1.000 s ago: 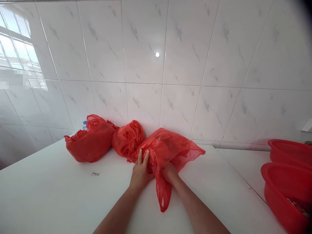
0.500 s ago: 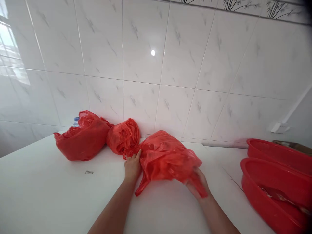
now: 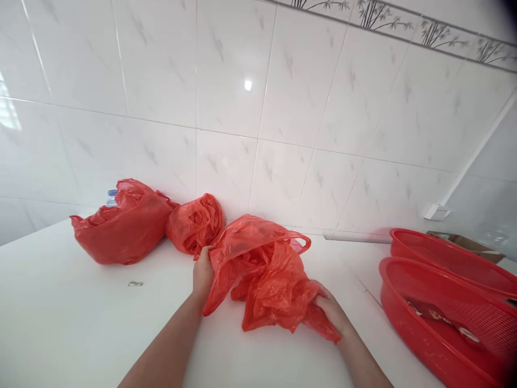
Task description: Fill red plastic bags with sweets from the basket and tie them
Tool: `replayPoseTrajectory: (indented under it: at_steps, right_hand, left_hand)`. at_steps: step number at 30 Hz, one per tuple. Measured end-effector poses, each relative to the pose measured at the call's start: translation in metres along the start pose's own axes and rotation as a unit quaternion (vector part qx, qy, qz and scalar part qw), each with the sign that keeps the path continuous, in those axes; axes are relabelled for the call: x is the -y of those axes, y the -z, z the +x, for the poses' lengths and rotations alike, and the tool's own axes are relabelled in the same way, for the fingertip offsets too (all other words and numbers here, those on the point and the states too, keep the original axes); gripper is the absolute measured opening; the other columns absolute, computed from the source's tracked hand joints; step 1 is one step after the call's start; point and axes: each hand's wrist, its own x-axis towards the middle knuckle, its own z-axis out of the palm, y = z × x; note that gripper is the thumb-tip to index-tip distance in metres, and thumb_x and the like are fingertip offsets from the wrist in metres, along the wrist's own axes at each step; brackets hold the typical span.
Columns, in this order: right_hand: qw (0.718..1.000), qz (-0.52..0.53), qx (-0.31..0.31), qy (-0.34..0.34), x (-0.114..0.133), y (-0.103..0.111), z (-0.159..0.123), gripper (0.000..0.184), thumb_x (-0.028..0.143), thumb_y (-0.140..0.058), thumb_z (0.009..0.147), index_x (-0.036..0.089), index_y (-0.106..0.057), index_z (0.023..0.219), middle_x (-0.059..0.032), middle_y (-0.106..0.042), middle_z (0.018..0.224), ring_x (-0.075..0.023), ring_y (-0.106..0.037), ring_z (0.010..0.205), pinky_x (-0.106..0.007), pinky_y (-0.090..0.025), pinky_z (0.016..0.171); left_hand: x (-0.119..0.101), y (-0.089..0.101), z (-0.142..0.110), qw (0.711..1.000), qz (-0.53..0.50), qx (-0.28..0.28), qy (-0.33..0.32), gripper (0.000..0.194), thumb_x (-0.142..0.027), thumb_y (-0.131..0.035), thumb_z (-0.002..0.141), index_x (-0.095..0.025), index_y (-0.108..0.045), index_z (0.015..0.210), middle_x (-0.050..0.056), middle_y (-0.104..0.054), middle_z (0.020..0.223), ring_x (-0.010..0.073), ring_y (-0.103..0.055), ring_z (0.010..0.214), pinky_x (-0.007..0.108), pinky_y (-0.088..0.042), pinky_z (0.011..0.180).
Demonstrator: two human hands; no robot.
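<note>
In the middle of the white table, a thin red plastic bag lies spread with its mouth toward me and a handle loop sticking out at the right. My left hand grips its left edge, fingers partly hidden behind the film. A crumpled bunch of red plastic comes out of the mouth; whether it is a second bag I cannot tell. My right hand is closed on the right end of this bunch, and a strip of it hangs over the wrist.
Against the tiled wall stand a full red bag and a rounder bundled red bag. Behind the former shows a clear bottle with a blue cap. Two red plastic baskets stand at the right; the nearer holds a dark red item.
My right hand has moved down and toward me, drawing the crumpled plastic out of the bag's mouth. My left hand keeps its grip at the edge. The view has shifted slightly right.
</note>
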Motion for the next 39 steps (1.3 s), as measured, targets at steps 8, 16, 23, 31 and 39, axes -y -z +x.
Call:
replayPoseTrajectory:
  at_steps: [8,16,23,31,39]
  right_hand:
    - [0.983,-0.146,-0.036,0.103,-0.013,-0.014,0.0,0.025,0.013,-0.044,0.065,0.02,-0.059,0.083,-0.0016,-0.066,0.084,-0.0203,-0.062,0.08,-0.033,-0.05,0.072]
    - [0.991,-0.11,-0.027,0.065,-0.012,-0.019,-0.007,0.026,0.013,-0.041,0.064,0.021,-0.057,0.083,-0.0002,-0.065,0.078,-0.0168,-0.061,0.066,-0.029,-0.05,0.058]
    - [0.975,-0.183,-0.051,0.117,-0.001,-0.015,-0.009,0.028,0.015,-0.043,0.069,0.021,-0.058,0.092,-0.0016,-0.063,0.089,-0.0175,-0.061,0.076,-0.029,-0.051,0.064]
    - [0.887,-0.383,-0.163,0.201,-0.014,-0.016,-0.005,0.045,0.016,-0.048,0.073,0.026,-0.052,0.117,-0.0052,-0.055,0.111,-0.0216,-0.055,0.104,-0.038,-0.048,0.089]
    - [0.877,-0.446,-0.018,0.177,-0.02,-0.028,-0.014,0.055,0.028,-0.065,0.068,0.028,-0.053,0.121,-0.0073,-0.048,0.126,-0.0273,-0.044,0.119,-0.044,-0.041,0.098]
  left_hand:
    - [-0.022,-0.012,-0.02,0.959,0.114,0.039,-0.256,0.068,-0.029,-0.052,0.08,-0.024,-0.028,0.142,0.011,-0.023,0.15,0.0299,-0.027,0.135,0.048,-0.025,0.108]
    - [-0.021,-0.045,-0.01,0.918,0.252,0.175,-0.252,0.045,-0.029,-0.058,0.077,-0.031,-0.057,0.122,0.006,-0.048,0.137,0.0307,-0.031,0.132,0.05,-0.019,0.108]
    - [-0.006,-0.052,0.013,0.968,0.173,0.069,-0.171,0.035,-0.023,-0.035,0.089,-0.02,-0.058,0.116,0.007,-0.058,0.122,0.0207,-0.05,0.116,0.036,-0.04,0.097]
    - [-0.027,-0.006,-0.039,0.937,0.135,-0.09,-0.31,0.053,-0.048,-0.037,0.089,-0.02,-0.038,0.134,0.012,-0.03,0.145,0.0285,-0.024,0.135,0.047,-0.022,0.11]
    - [-0.05,-0.028,-0.08,0.839,0.288,0.189,-0.421,0.058,-0.038,-0.059,0.08,-0.03,-0.041,0.135,0.008,-0.026,0.149,0.0325,-0.032,0.131,0.05,-0.029,0.104]
